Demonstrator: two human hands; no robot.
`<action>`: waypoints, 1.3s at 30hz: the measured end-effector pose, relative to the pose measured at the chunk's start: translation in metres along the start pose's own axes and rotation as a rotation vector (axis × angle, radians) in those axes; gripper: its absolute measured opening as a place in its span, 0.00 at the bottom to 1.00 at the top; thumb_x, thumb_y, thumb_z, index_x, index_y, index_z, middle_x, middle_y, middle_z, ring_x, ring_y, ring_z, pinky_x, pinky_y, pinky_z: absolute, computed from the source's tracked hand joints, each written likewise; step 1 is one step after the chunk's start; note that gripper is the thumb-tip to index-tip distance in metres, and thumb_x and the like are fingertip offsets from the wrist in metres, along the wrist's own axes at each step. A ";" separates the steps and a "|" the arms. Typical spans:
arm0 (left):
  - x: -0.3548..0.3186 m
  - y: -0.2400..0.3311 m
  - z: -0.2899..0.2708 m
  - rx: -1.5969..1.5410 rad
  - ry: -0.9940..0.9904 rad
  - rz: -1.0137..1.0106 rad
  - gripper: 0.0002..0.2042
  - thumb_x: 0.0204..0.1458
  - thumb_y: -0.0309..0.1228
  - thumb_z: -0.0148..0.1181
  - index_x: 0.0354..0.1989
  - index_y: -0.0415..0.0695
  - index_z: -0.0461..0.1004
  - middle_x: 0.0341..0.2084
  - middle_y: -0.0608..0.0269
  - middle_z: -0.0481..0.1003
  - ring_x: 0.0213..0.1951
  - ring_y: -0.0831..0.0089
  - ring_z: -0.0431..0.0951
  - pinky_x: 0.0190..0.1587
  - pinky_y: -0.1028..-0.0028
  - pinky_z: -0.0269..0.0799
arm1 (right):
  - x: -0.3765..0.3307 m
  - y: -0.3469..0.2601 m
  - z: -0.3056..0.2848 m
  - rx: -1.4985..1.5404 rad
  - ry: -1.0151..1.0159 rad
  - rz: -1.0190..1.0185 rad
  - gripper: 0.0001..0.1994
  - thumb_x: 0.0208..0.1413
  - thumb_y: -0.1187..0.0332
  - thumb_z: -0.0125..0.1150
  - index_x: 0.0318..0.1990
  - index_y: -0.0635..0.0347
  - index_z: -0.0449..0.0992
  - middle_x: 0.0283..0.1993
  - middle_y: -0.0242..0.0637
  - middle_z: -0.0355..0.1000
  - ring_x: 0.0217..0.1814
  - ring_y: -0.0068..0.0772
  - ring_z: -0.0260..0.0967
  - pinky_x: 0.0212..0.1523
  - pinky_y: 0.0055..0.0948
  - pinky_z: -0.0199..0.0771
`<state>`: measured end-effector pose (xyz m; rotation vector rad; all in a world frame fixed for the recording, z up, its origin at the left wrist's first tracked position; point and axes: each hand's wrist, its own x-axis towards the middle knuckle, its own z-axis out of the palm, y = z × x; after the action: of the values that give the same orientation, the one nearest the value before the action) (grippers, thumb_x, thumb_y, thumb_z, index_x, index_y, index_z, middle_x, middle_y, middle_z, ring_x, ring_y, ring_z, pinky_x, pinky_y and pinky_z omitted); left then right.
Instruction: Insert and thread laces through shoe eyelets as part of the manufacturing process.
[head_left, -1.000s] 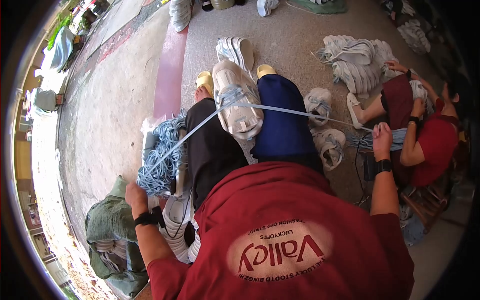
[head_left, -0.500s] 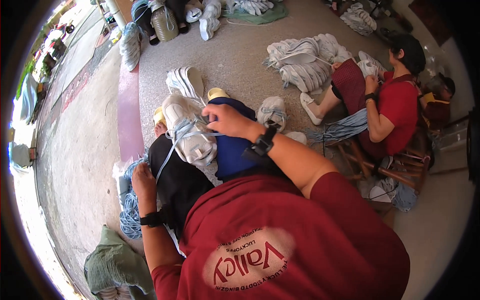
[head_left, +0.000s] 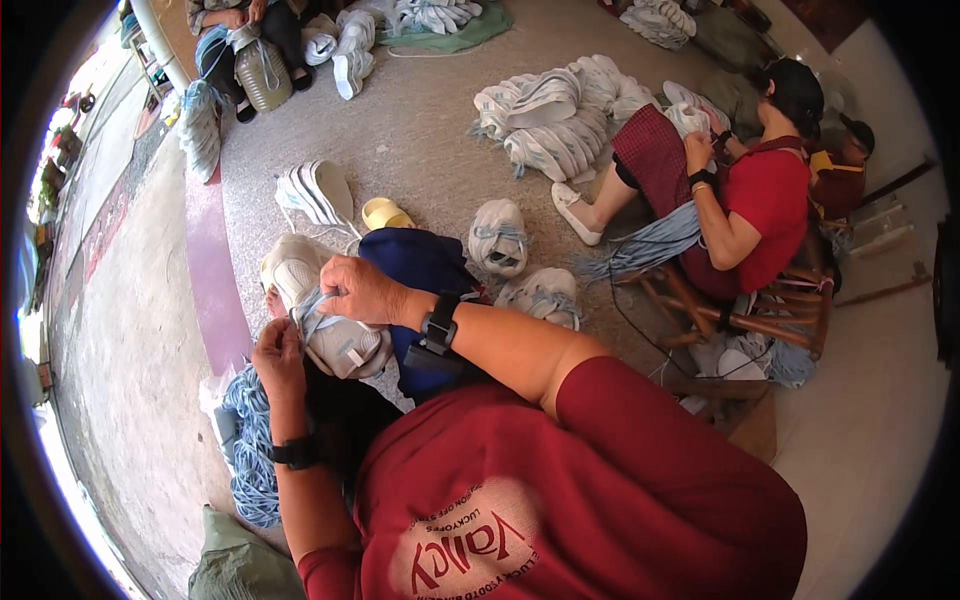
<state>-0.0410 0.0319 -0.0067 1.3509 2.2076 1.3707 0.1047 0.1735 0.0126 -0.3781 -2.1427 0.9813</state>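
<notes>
A pair of white shoes [head_left: 352,350] lies over my lap, with pale blue laces [head_left: 313,318] running across the top. My right hand [head_left: 364,289] is closed above the shoes, its fingertips pinching a blue lace. Just to the left, my left hand [head_left: 279,360] is also closed, and a lace runs up from its thumb and finger toward the right hand. Part of the shoes is hidden behind the right hand and wrist. A blue cloth [head_left: 415,265] covers my right leg beside the shoes.
A heap of blue laces [head_left: 252,450] hangs by my left leg. White shoes [head_left: 497,237] and a stack of white shoe pieces [head_left: 316,192] lie on the floor ahead. At right, a person in red [head_left: 760,205] sits on a wooden stool [head_left: 745,312] beside piled white shoes [head_left: 556,140].
The view has shifted to the right. My left hand has risen from beside the lace heap to the shoes. Both hands are now close together, with the lace between them.
</notes>
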 end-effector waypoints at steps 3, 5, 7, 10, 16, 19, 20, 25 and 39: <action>0.001 0.006 0.000 -0.450 0.025 -0.332 0.04 0.53 0.25 0.55 0.32 0.37 0.74 0.19 0.74 0.68 0.20 0.89 0.61 0.21 0.88 0.53 | -0.002 0.002 0.000 0.267 -0.083 0.167 0.11 0.42 0.68 0.64 0.22 0.66 0.71 0.15 0.38 0.66 0.18 0.22 0.58 0.23 0.25 0.61; 0.001 0.015 -0.003 -0.519 0.017 -0.362 0.04 0.53 0.25 0.55 0.31 0.38 0.74 0.19 0.75 0.68 0.20 0.90 0.60 0.21 0.88 0.52 | -0.003 0.004 0.004 0.296 -0.068 0.192 0.10 0.43 0.68 0.64 0.22 0.66 0.71 0.16 0.38 0.66 0.18 0.23 0.59 0.23 0.26 0.62; 0.000 0.022 -0.008 -0.652 -0.049 -0.411 0.03 0.52 0.26 0.55 0.29 0.41 0.73 0.19 0.76 0.68 0.20 0.91 0.58 0.22 0.89 0.51 | -0.005 0.006 0.007 0.347 -0.065 0.215 0.10 0.43 0.69 0.63 0.21 0.65 0.71 0.17 0.39 0.66 0.19 0.23 0.60 0.23 0.26 0.62; -0.001 0.025 -0.012 -0.566 -0.116 -0.368 0.03 0.52 0.26 0.54 0.28 0.42 0.71 0.21 0.78 0.65 0.24 0.88 0.60 0.27 0.86 0.56 | -0.005 0.001 0.008 0.411 -0.051 0.258 0.09 0.45 0.70 0.61 0.20 0.64 0.70 0.17 0.38 0.67 0.20 0.22 0.60 0.23 0.25 0.62; 0.004 0.020 -0.012 -0.612 -0.284 -0.416 0.09 0.52 0.31 0.55 0.22 0.43 0.68 0.18 0.79 0.61 0.22 0.87 0.57 0.26 0.84 0.53 | -0.011 0.014 -0.009 0.299 -0.073 0.238 0.13 0.51 0.67 0.59 0.20 0.68 0.69 0.29 0.34 0.66 0.31 0.21 0.61 0.33 0.21 0.61; 0.001 0.022 -0.011 -0.701 -0.215 -0.363 0.09 0.51 0.28 0.54 0.21 0.41 0.67 0.20 0.76 0.64 0.25 0.85 0.60 0.28 0.83 0.56 | -0.010 0.011 -0.006 0.375 -0.040 0.292 0.14 0.48 0.67 0.62 0.20 0.69 0.69 0.24 0.38 0.68 0.26 0.25 0.62 0.30 0.24 0.64; 0.001 0.021 -0.010 -0.673 -0.202 -0.258 0.09 0.50 0.27 0.53 0.19 0.41 0.66 0.21 0.74 0.64 0.26 0.84 0.60 0.31 0.83 0.55 | -0.008 0.008 -0.007 0.461 -0.056 0.319 0.15 0.49 0.67 0.61 0.19 0.68 0.68 0.21 0.36 0.65 0.23 0.22 0.59 0.26 0.24 0.61; 0.005 0.017 -0.010 -0.491 -0.148 -0.194 0.07 0.44 0.22 0.52 0.17 0.34 0.66 0.23 0.65 0.68 0.27 0.78 0.66 0.33 0.80 0.62 | -0.010 0.005 -0.007 0.422 -0.079 0.341 0.17 0.49 0.69 0.59 0.14 0.66 0.63 0.10 0.31 0.57 0.14 0.20 0.50 0.17 0.27 0.52; -0.004 0.023 -0.006 -0.009 0.013 -0.187 0.09 0.46 0.28 0.58 0.21 0.36 0.68 0.17 0.61 0.68 0.23 0.78 0.68 0.27 0.76 0.64 | -0.017 -0.018 -0.030 0.100 -0.188 0.393 0.09 0.46 0.69 0.61 0.28 0.66 0.70 0.21 0.42 0.67 0.19 0.35 0.64 0.25 0.30 0.65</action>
<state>-0.0290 0.0284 0.0136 1.1028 2.2678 1.3229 0.1391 0.1690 0.0306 -0.6992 -2.2210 1.3862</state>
